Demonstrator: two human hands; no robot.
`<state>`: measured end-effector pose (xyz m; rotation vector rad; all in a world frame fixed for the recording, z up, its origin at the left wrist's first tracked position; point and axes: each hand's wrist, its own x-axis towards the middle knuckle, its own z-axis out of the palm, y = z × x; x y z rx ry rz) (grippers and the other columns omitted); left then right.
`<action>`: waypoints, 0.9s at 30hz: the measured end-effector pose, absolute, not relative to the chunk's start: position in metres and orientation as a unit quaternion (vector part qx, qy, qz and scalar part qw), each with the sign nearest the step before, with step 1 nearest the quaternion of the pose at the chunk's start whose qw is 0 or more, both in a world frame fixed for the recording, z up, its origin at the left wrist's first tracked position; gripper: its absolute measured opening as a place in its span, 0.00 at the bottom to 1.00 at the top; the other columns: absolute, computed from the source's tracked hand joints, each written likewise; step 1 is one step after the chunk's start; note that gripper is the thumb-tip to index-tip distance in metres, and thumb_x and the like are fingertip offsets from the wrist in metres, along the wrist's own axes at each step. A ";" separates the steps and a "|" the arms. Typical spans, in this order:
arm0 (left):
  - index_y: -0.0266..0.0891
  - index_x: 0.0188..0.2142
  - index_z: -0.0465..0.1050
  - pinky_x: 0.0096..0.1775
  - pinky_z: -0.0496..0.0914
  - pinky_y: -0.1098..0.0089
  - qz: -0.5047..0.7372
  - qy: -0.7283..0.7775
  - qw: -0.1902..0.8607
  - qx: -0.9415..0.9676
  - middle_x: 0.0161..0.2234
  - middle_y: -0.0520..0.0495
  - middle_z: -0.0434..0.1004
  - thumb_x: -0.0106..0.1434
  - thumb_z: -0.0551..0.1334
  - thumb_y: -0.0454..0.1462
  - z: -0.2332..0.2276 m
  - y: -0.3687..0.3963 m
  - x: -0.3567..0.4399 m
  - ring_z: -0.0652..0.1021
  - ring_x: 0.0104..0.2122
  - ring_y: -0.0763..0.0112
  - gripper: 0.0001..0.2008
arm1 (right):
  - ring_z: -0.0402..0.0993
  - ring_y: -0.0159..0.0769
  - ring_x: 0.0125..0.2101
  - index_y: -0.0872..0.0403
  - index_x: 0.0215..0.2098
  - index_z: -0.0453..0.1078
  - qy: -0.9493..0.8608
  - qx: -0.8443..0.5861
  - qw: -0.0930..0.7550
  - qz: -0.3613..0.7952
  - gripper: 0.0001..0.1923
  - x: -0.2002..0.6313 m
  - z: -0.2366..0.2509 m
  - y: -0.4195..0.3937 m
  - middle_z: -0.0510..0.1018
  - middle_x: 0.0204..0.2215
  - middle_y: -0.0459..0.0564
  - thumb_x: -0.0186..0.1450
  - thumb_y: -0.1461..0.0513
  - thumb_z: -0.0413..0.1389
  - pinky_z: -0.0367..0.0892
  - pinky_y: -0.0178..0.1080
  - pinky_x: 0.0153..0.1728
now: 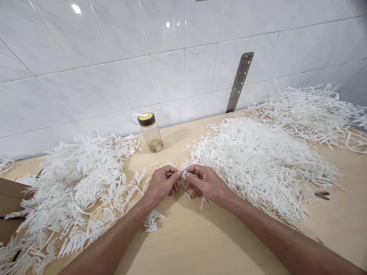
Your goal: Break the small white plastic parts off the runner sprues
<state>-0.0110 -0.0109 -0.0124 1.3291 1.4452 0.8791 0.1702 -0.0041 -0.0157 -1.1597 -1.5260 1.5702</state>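
Observation:
Between my two hands, just above the table, is a small white stick-like plastic piece (184, 174). My left hand (165, 181) pinches it between thumb and forefinger. From the other side my right hand (207, 183) grips it the same way, with the fingertips nearly touching. Thin strands hang under the fingers, partly hidden by them. A little white bundle (204, 203) shows just below my right hand. To the right spreads a large heap of thin white sticks (258, 160). Tangled white branched strips (83, 179) are piled on the left.
A clear bottle with a black and yellow lid (151, 137) stands behind my hands. Farther right, more long white strands (312, 110) lie near the tiled wall (120, 88). A metal bracket (240, 82) leans there. Small dark tool (322, 195) at right; brown cardboard (13, 202) at left.

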 end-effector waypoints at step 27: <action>0.35 0.37 0.73 0.19 0.66 0.75 0.424 0.550 0.494 0.523 0.17 0.52 0.72 0.54 0.69 0.48 -0.011 -0.014 -0.006 0.72 0.16 0.74 0.19 | 0.75 0.34 0.30 0.53 0.32 0.75 -0.751 -0.426 0.412 0.290 0.06 0.164 -0.032 -0.003 0.79 0.31 0.49 0.63 0.66 0.55 0.70 0.38 0.33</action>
